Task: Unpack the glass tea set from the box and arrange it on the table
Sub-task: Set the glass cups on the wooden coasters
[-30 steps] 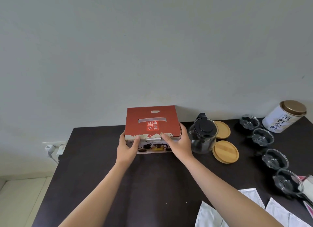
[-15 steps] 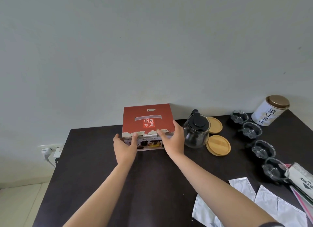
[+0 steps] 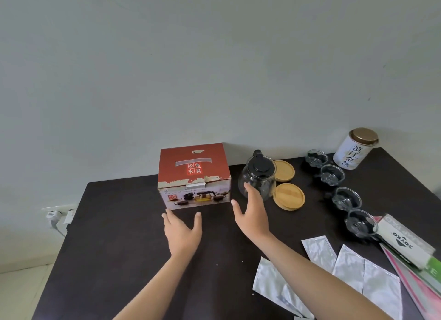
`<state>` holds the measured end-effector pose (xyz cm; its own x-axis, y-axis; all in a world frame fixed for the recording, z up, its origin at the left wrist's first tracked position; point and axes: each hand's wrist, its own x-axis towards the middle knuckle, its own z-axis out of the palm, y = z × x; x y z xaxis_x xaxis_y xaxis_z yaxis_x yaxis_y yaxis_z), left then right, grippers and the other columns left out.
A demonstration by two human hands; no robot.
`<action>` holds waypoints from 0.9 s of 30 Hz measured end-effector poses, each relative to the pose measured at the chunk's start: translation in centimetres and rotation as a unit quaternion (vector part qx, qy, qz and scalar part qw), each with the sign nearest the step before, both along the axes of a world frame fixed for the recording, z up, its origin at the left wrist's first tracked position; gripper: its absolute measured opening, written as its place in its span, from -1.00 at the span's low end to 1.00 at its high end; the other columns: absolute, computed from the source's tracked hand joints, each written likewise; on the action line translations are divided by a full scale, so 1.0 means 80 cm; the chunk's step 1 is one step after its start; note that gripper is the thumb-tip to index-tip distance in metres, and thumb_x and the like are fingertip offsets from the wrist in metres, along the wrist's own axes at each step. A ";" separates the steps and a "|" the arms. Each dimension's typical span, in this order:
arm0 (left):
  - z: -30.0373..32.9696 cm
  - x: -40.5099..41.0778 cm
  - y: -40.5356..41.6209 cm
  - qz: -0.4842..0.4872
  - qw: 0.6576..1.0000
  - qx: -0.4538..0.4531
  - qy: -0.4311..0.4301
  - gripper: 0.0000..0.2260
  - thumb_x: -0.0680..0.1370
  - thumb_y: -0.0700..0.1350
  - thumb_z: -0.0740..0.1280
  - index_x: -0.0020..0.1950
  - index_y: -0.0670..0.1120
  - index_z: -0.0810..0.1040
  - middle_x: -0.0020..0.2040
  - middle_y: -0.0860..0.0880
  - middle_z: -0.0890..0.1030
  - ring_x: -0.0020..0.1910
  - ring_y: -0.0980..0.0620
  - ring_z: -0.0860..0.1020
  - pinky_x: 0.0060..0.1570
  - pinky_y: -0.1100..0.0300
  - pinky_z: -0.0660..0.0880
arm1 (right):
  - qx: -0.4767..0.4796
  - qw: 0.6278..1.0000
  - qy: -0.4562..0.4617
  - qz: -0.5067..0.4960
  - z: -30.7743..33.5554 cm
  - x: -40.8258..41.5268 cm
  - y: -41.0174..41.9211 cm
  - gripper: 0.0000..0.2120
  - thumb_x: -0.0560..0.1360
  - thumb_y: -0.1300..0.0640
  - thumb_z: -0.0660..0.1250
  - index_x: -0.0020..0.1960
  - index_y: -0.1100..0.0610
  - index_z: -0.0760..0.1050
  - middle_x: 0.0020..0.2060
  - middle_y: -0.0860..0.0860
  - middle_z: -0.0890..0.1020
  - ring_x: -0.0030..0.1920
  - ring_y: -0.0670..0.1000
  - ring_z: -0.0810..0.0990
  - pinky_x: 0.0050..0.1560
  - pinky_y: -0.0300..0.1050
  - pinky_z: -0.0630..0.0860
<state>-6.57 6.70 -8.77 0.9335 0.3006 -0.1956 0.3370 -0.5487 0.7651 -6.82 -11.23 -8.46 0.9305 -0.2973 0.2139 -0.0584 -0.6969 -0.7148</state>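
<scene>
Left hand (image 3: pixel 182 231) open, fingers spread, just before the closed box (image 3: pixel 194 176), holding nothing. Right hand (image 3: pixel 251 211) open too, fingers straight, apart from the box, its tips overlapping the teapot (image 3: pixel 259 176); contact hard to judge. Two lids (image 3: pixel 287 196) beside the teapot, four cups (image 3: pixel 346 198) in a row, tin (image 3: pixel 354 149) behind. Foil packets (image 3: pixel 343 272) partly hidden by the forearm, cut off at the bottom edge.

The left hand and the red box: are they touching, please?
Apart. The head view shows dark table between the open left hand and the red box.
</scene>
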 end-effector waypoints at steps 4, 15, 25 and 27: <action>-0.017 -0.034 -0.042 -0.056 0.997 0.050 0.024 -0.15 0.50 0.17 0.30 0.53 -0.24 -0.08 0.55 -0.21 -0.01 0.52 -0.15 -0.01 0.46 -0.09 0.03 | -0.004 0.999 0.017 -0.028 -0.016 -0.036 -0.048 -0.50 0.52 0.12 0.36 0.41 0.22 0.34 0.34 0.13 0.45 0.39 0.10 0.38 0.27 -0.10 0.38; -0.047 -0.053 -0.184 -0.292 0.918 0.265 0.045 -0.23 0.55 0.28 0.09 0.55 -0.12 -0.15 0.54 -0.16 -0.24 0.52 -0.13 -0.21 0.45 -0.16 -0.09 | -0.032 0.995 0.097 -0.021 -0.030 -0.052 -0.183 -0.56 0.48 0.13 0.37 0.30 0.21 0.37 0.25 0.12 0.43 0.29 0.16 0.37 0.10 0.00 0.45; -0.086 -0.038 -0.247 -0.209 0.919 0.331 0.053 -0.15 0.44 0.37 -0.23 0.54 -0.20 -0.06 0.55 -0.20 -0.12 0.53 -0.15 -0.14 0.43 -0.20 -0.02 | -0.107 0.959 0.253 0.063 -0.033 0.026 -0.241 -0.04 0.33 -0.19 0.49 0.51 0.12 0.07 0.50 0.18 0.10 0.49 0.19 0.10 0.45 0.11 0.19; -0.090 -0.037 -0.247 -0.208 0.917 0.336 0.052 -0.15 0.44 0.37 -0.23 0.54 -0.19 -0.06 0.55 -0.18 -0.13 0.53 -0.14 -0.14 0.43 -0.19 -0.02 | -0.116 0.951 0.277 0.066 -0.032 0.039 -0.244 0.07 0.27 -0.24 0.52 0.53 0.12 0.01 0.49 0.17 0.12 0.47 0.20 0.14 0.44 0.12 0.21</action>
<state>-9.55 -13.04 -16.00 0.9814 0.0084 -0.1917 0.0440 -0.9823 0.1823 -3.71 -30.75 -11.06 0.9454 -0.1745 -0.2753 -0.2826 -0.8596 -0.4257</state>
